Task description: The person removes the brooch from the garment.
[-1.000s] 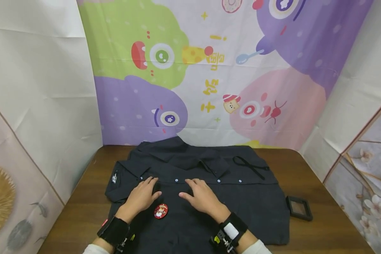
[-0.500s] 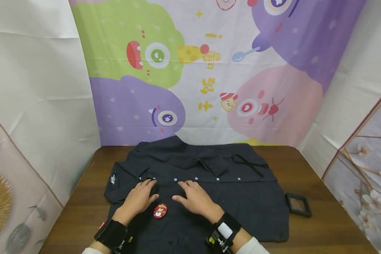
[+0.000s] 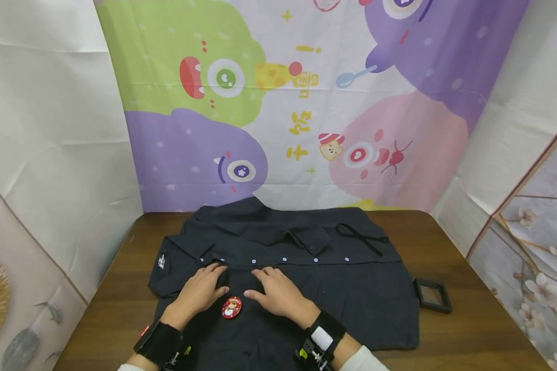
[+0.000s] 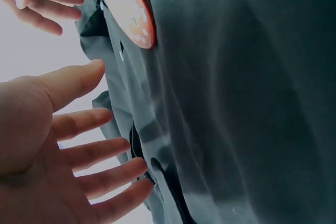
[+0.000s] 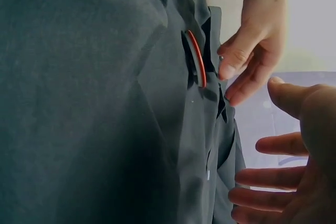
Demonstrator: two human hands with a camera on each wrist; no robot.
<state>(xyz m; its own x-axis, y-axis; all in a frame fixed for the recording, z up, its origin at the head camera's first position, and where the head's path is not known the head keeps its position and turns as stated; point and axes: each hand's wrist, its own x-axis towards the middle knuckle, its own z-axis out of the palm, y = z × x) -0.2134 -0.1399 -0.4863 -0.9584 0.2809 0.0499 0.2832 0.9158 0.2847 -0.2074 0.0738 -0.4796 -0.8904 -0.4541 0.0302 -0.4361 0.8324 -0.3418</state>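
A dark button-up shirt [image 3: 353, 301] lies spread over the table, its row of pale buttons running across. On it rests a round red pin badge [image 3: 231, 307] with a cartoon print. Left of the badge is my left hand [image 3: 198, 292], fingers extended towards the button row. My right hand [image 3: 278, 294] lies on the badge's other side, its fingertips near a middle button. Both hands hold nothing; thumbs stand apart from the fingers. The left wrist view shows the badge [image 4: 128, 9] beyond my thumb. Edge-on in the right wrist view, the badge [image 5: 196, 59] appears near my left hand [image 5: 262, 35].
At the table's right side, a small black square frame [image 3: 432, 295] touches or nearly touches the shirt's edge. A thin black cord [image 3: 362, 238] lies on the shirt's upper right. Behind the brown table [image 3: 473, 330] hangs a cartoon-printed cloth [image 3: 301, 190].
My right hand has shifted left along the shirt, uncovering a button and closing the gap to my left hand. The left hand, shirt and badge keep their places; the head view has turned slightly.
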